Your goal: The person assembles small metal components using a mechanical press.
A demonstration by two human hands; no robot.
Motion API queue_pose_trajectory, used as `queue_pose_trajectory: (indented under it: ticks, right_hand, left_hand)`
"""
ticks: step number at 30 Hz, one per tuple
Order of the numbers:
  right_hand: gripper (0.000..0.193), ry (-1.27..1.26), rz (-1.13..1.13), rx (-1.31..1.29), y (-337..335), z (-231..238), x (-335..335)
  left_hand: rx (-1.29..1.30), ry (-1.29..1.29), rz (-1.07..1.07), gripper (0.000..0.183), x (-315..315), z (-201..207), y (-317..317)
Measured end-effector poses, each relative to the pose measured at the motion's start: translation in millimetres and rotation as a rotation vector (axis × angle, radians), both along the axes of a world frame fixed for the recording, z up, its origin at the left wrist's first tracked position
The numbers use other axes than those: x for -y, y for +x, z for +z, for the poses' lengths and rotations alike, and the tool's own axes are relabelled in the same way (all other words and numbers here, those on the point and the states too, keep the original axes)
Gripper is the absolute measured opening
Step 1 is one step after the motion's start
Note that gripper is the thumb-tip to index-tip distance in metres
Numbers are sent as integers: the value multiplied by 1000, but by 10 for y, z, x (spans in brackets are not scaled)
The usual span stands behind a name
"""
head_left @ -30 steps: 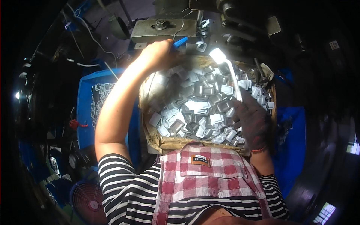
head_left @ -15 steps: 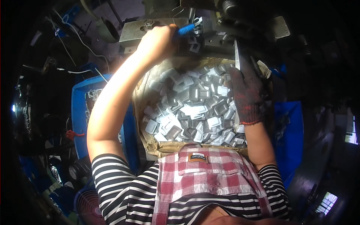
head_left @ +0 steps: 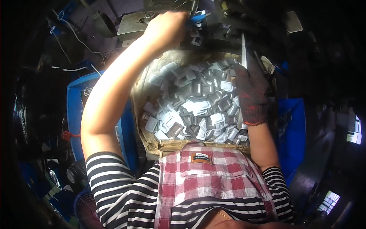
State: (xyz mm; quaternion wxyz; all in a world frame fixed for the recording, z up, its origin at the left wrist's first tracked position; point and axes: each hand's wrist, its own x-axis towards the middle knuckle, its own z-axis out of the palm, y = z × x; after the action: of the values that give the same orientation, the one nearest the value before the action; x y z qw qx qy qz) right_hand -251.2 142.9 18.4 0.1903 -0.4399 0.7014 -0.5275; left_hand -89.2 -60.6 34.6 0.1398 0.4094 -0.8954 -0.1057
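Observation:
My left hand (head_left: pixel 167 28), bare, is closed around the blue grip of a tool (head_left: pixel 198 18) at the machine in the far middle. The tool's working end is blurred and I cannot make out its kind. Beside it on the machine lie a few small rectangular pieces (head_left: pixel 196 40). My right hand (head_left: pixel 252 91), in a dark knitted glove with a red cuff edge, is closed on a long thin metal strip (head_left: pixel 244 51) that points away from me. This hand rests over the right side of a pile of small grey rectangular pieces with recessed centres (head_left: pixel 206 89).
The pile lies in a box lined with brown paper (head_left: pixel 152 147) in front of my apron. Blue bins stand on the left (head_left: pixel 74 110) and right (head_left: pixel 293 126). A metal block with a bolt (head_left: pixel 131 24) is part of the machine. A fan (head_left: pixel 85 208) sits at lower left.
The whole view has shifted slightly. My left hand has moved a little to the right and away with the blue-gripped tool. My right hand stays almost in place, still holding the metal strip.

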Motion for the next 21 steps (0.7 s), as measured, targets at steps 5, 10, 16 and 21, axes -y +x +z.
queue_pose_trajectory:
  ticks: [5,10,16,21]
  right_hand:
    - [38,120,16,-216,-72,-121,-8]
    - [43,40,-14,-257,18,-30,-104]
    - [48,167,-14,-11,-36,229,-488]
    - [39,383,61,261,219,243,-690]
  left_hand:
    - [49,219,-420,27,-406,-69,646]
    - [-59,194,-375,30,-689,-274,781]
    - [-51,140,-178,34,-809,-269,658]
    - [-491,714,357,26,-709,-336,620]
